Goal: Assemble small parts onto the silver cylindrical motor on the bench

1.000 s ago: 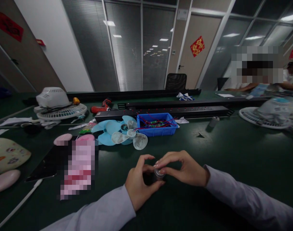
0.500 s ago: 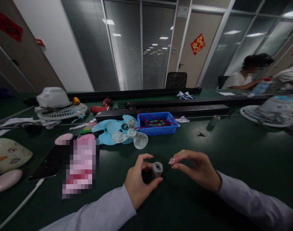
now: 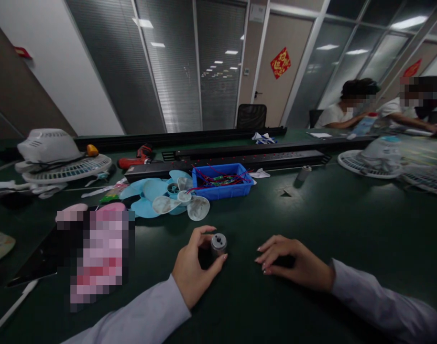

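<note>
A small silver metal cylinder, like a little motor, stands upright on the dark green table with small holes in its top face. My left hand is curled around it, with the thumb at its near side and the fingers at its left and far side. To the right, apart from the cylinder, is my right hand, low over the table. Its fingers are bent and the fingertips lie close to the thumb tip. Whatever they pinch, if anything, is too small to make out.
Beyond my hands lie blue and whitish fan blades and a blue bin of wires and circuit boards. A second metal cylinder stands farther right. Fan housings and a red drill lie farther back. Two people sit at right.
My right hand has moved away from the cylinder, down toward the table. My left hand stays around the cylinder. The whole view has shifted to the right.
</note>
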Demonstrator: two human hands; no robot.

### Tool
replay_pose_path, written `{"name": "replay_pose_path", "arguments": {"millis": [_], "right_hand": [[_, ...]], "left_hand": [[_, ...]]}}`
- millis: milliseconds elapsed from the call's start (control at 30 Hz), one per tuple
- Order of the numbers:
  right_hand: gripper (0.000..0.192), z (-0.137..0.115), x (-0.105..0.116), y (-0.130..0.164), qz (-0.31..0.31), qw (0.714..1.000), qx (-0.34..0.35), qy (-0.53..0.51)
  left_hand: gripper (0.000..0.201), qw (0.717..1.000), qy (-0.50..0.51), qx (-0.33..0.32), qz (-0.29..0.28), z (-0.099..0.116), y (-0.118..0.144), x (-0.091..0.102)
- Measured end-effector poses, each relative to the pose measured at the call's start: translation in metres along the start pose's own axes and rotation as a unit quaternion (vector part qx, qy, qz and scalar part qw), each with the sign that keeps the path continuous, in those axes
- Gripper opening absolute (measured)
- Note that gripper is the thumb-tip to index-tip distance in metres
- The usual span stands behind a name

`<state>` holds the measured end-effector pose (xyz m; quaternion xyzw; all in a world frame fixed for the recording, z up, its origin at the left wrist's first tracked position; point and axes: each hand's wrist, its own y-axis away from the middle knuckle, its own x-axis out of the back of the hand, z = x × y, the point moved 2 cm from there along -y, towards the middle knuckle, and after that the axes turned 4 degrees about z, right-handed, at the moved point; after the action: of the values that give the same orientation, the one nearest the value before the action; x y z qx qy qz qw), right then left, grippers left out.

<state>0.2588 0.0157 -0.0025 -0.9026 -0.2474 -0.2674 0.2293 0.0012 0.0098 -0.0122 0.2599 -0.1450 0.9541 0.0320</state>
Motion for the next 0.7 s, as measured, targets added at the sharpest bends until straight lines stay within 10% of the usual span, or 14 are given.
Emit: {"name": "replay_pose_path", "arguments": {"millis": [300, 700], "right_hand": [[0.015, -0.025, -0.005, -0.042, 0.16, 0.983, 0.004, -0.085], [0.007, -0.044, -0.04, -0.091, 0.099, 0.99, 0.04, -0.087]], "left_hand": [[0.043, 1.0, 0.014, 0.002, -0.01, 0.002, -0.003, -0.001], [0.04, 0.999, 0.03, 0.003, -0.012, 0.007, -0.003, 0.0]]}}
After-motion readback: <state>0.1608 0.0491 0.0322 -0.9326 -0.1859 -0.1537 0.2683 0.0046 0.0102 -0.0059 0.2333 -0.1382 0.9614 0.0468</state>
